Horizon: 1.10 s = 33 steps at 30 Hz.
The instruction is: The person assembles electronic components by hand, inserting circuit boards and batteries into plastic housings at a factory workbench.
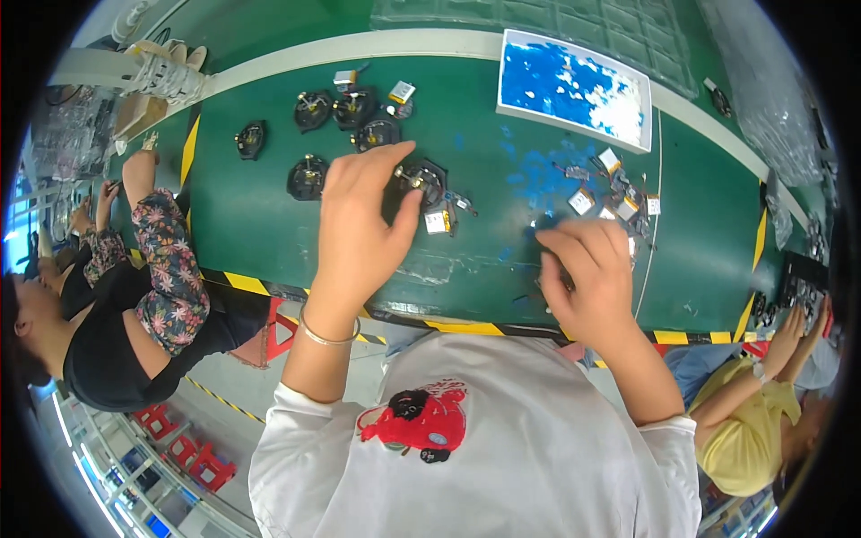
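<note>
My left hand [363,220] has its thumb and index finger on either side of a round black watch-like case [429,182], gripping its edge. Metal parts show inside this case. A small silver-white battery [438,221] lies just below it, beside a short dark wired part [463,203]. Over to the right, my right hand [587,278] hovers low above the table with its fingers curled inward. Something small and dark shows between its thumb and fingers, too hidden to name. Near its knuckles lies a cluster of small wired batteries [627,208].
More black cases [309,177] sit left of centre on the green table [260,206]. A white box [574,125] of blue and white pieces stands at the back right; blue bits [547,170] are scattered before it. Co-workers sit at the left [117,332] and right [744,421].
</note>
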### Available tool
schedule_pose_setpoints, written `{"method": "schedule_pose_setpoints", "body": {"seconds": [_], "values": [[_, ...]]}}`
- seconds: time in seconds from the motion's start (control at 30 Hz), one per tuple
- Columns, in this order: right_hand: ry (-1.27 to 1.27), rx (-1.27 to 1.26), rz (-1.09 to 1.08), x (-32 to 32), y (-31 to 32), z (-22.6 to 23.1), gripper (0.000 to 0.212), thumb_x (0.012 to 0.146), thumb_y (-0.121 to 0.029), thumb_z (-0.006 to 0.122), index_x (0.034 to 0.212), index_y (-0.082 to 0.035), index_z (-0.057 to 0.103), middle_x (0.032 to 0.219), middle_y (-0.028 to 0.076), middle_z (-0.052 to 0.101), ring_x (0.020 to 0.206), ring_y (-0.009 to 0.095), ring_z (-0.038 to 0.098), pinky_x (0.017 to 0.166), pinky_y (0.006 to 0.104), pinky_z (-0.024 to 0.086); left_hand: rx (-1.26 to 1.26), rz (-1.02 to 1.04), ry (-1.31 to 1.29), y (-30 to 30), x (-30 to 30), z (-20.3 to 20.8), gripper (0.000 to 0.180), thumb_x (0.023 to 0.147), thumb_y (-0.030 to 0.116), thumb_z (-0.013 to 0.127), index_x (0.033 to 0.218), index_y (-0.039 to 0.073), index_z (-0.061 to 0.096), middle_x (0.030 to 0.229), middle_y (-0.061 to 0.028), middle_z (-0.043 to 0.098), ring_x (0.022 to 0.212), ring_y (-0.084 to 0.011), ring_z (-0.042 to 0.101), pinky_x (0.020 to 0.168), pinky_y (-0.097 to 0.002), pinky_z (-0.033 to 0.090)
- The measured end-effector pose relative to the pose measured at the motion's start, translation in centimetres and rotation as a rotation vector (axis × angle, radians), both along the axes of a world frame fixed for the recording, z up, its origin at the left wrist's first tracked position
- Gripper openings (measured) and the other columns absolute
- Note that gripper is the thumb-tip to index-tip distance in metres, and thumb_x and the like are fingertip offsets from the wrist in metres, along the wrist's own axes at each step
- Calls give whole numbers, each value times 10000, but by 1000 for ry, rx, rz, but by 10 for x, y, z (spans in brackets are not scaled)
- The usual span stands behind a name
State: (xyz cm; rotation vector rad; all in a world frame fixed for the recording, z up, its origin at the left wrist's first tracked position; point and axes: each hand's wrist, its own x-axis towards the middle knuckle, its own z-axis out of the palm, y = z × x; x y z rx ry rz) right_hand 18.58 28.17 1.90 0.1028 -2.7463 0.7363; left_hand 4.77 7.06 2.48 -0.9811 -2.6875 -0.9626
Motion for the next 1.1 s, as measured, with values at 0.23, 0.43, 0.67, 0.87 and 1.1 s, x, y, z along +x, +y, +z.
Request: {"method": "schedule_pose_setpoints", "body": {"seconds": [0.23, 0.43, 0.67, 0.87, 1.1], "values": [[-151, -125, 124, -73, -35, -7, 203, 698, -89, 716, 868, -30, 621, 908, 104, 615, 871, 287, 558, 773, 378, 448, -27, 1, -198, 12, 3, -2, 404, 687, 14, 684, 1077, -4, 582, 939, -160, 579, 904, -344, 540, 795, -422, 439], [-155, -540, 93, -71, -33, 5, 122, 738, 39, 656, 844, -6, 618, 822, 85, 631, 781, 210, 600, 699, 306, 474, 545, 15, -927, 8, 10, -16, 149, 838, -7, 599, 985, 7, 573, 887, -60, 614, 741, -95, 603, 549, -243, 468], [-213, -972, 89, -62, -19, 14, 112, 785, 66, 602, 885, 16, 600, 884, 88, 615, 833, 160, 582, 769, 276, 455, 816, 44, -1152, 18, 18, 6, 152, 892, -9, 544, 1042, 11, 542, 931, -29, 628, 788, -58, 613, 586, -181, 507], [-125, -1092, 110, -51, -16, 7, 117, 794, 68, 581, 899, 18, 569, 893, 97, 590, 842, 163, 556, 771, 281, 444, 888, 61, -1198, 31, 21, -5, 193, 897, 10, 504, 1083, -9, 547, 995, -149, 670, 822, -143, 654, 625, -233, 534], [-86, -1020, 59, -52, -6, 8, 121, 780, 73, 588, 884, 15, 570, 907, 105, 574, 884, 175, 546, 789, 282, 442, 1017, 59, -1238, 53, 25, 1, 250, 892, -12, 492, 1135, -37, 543, 1014, -174, 661, 887, -177, 661, 654, -255, 539]]}}
